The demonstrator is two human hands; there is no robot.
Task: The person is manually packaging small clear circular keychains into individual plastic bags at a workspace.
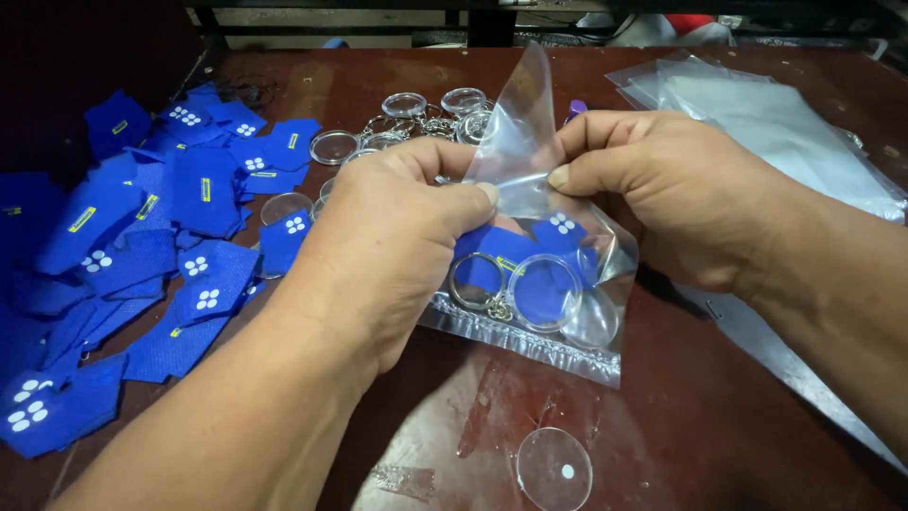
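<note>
Fingers of the left hand [397, 237] and the right hand [662, 194] both pinch the open mouth of a small clear bag [530, 237], held just above the brown table [719, 416]. Inside lie a blue cloth piece [511, 248] and a round clear keychain [541, 291] with its ring. If the plastic slips from either pinch, the bag may tilt and the contents may slide out. A loose clear disc [554, 468] lies near below; it seems separate, though glare makes this uncertain.
</note>
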